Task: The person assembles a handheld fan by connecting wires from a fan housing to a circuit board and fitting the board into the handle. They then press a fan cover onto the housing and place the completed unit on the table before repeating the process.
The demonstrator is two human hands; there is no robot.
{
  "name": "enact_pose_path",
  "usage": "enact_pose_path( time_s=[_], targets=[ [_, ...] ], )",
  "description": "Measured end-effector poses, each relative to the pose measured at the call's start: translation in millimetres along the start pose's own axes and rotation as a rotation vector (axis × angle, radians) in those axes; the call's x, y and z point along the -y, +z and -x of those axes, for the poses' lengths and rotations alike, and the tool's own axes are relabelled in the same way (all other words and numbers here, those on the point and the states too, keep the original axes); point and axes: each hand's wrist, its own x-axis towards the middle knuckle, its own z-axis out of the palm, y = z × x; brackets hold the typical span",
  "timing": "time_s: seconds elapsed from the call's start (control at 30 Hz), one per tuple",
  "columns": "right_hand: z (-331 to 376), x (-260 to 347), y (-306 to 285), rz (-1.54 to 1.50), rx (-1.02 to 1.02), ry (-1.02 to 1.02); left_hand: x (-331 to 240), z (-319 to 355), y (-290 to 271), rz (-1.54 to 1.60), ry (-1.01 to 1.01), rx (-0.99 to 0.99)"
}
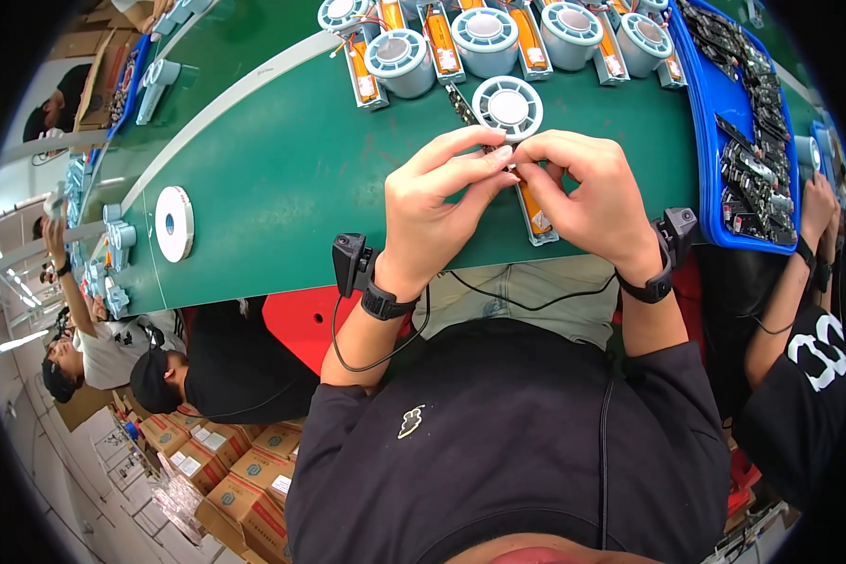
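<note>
In front of me on the green table lies a grey-blue device with a round slotted head (508,106). An orange battery (537,214) sits in its open handle, which points toward me. A narrow dark circuit board (461,103) sticks out beside the head. My left hand (439,207) is closed in a pinch over the joint between head and handle. My right hand (581,193) pinches at the same spot, fingertips meeting the left ones. A small pale bit shows between the fingertips, too small to name. My fingers cover the middle of the device.
Several similar devices with orange batteries (444,42) stand in rows at the far edge. A blue tray (708,193) of dark circuit boards (752,183) is at the right. On the left lies a white roll of tape (174,224). Other people work at both sides.
</note>
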Motion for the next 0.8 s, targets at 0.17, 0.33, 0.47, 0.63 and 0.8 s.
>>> enact_pose_path(
  time_s=[0.17,0.33,0.47,0.63,0.8],
  targets=[
    [5,-1,6,-0.125,-0.072,0.077,5,1,3,-0.061,0.139,-0.016],
    [20,12,2,-0.057,-0.085,0.076,-10,13,12,-0.085,0.135,-0.104],
    [31,14,13,-0.145,-0.144,0.088,-19,18,12,-0.194,0.154,-0.125],
    [36,20,17,-0.086,-0.186,0.059,-24,17,10,-0.222,0.156,-0.094],
    [42,17,21,-0.073,-0.221,0.051,-26,18,10,-0.236,0.156,-0.079]
  ],
)
